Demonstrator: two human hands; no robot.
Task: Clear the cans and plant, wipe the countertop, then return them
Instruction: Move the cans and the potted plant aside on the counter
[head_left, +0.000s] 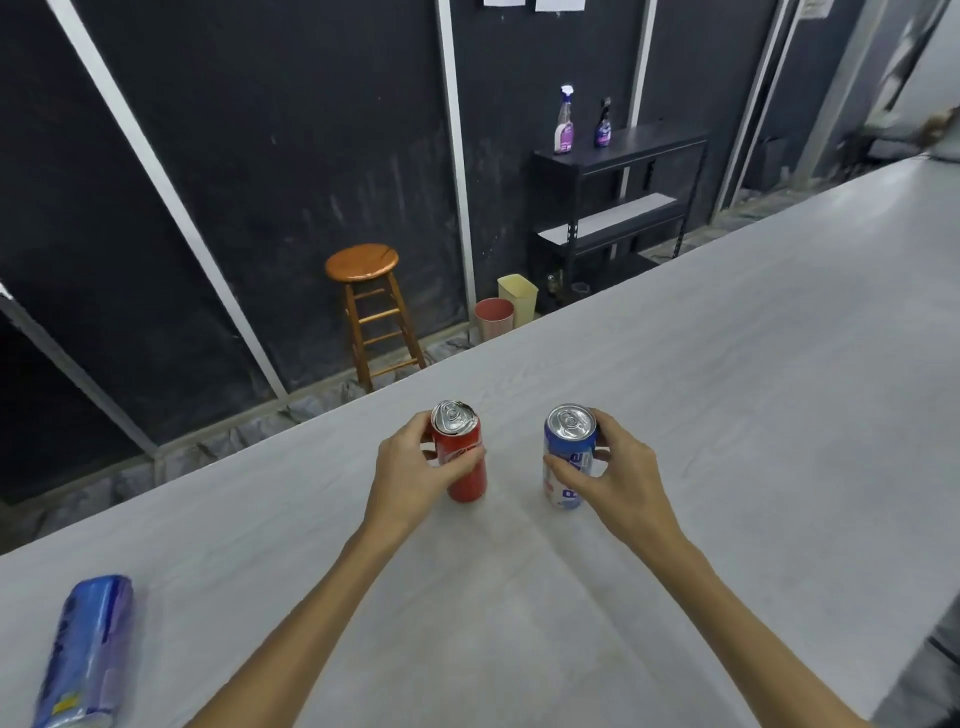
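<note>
Both hands are on cans at the middle of the worktop, so the step in hand is either lifting the cans away to clear the surface or setting them back after wiping; nothing here settles which, since no plant and no cloth is in view. The left hand wraps the red can, thumb across its front and fingers curled round the far side, while the right hand clamps the blue-and-white can in the same way, thumb low on the label. Both cans stand upright, near each other but apart, and seem to sit on or just above the surface. Both forearms reach forward from the near edge, roughly parallel, wrists slightly cocked inward. A blue packet, possibly wipes, lies on its side at the near left corner, well apart from the cans. If the cans are being cleared, the next move calls for a level lift, as the red one looks opened and its rim dented.
</note>
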